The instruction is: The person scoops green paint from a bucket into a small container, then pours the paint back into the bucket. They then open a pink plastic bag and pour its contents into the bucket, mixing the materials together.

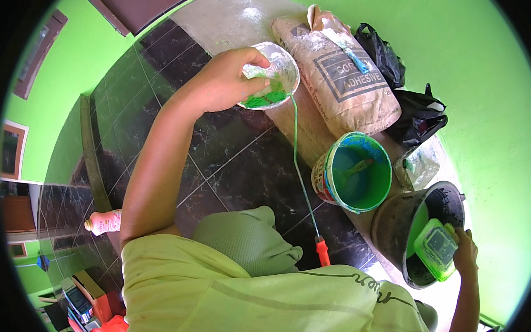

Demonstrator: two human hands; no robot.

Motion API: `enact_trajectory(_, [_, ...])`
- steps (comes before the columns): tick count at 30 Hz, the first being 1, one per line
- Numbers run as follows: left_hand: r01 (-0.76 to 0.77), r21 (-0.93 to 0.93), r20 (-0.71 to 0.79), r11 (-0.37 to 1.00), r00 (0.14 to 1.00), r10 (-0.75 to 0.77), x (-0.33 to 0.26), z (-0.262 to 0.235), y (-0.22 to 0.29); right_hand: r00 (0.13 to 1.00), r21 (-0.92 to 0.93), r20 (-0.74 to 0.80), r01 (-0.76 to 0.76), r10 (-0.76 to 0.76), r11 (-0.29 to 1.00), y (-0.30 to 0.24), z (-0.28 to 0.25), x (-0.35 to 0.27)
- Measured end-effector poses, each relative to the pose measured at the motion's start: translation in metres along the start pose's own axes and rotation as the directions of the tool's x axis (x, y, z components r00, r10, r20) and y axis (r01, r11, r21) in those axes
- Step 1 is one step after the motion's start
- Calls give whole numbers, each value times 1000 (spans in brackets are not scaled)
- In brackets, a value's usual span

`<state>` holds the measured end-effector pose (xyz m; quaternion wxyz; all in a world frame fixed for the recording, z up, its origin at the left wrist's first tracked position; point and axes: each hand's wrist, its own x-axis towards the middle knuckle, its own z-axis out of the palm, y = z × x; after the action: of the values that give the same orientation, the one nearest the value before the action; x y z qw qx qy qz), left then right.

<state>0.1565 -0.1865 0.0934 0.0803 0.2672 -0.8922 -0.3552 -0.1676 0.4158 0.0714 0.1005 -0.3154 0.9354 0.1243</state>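
The green container (434, 251) was gripped by the right hand (466, 250) over the lower-right black bucket (389, 226) (presumably to catch drips); the upper-centre tub (287, 66) was spanned by the left hand (233, 77), fingers parted, hold indeterminable.

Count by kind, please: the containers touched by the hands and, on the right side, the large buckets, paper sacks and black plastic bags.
Touched containers: 2 (white tub, green container)
Large buckets: 2 (paint bucket, black bucket)
Paper sacks: 1
Black plastic bags: 2
Total: 7

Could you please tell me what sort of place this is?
Probably a house interior under renovation, judging by the green-smeared white tub, the paint bucket and the bulky paper sack.
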Motion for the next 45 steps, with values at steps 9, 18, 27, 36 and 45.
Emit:
enact_trajectory(9, [55,-84,0,995,998,-55,-8,7,-17,992,-320,120,0,40,948,-3,9,13])
enact_trajectory(18, [37,-39,13,999,999,-36,-4,19,-24,995,-232,46,-74,87,970,2,7,12])
enact_trajectory(27, [79,-238,138,968,989,-47,-1,32,-9,982,117,190,-21,-1,993,57,-10,35])
enact_trajectory(36, [201,-634,440,747,888,134,-11,64,56,964,989,68,-32,-255,144,-174,-95,52])
enact_trajectory(45, [283,-497,339,820,933,-117,-32,54,27,894,948,26,120,-446,295,-312,-87,78])
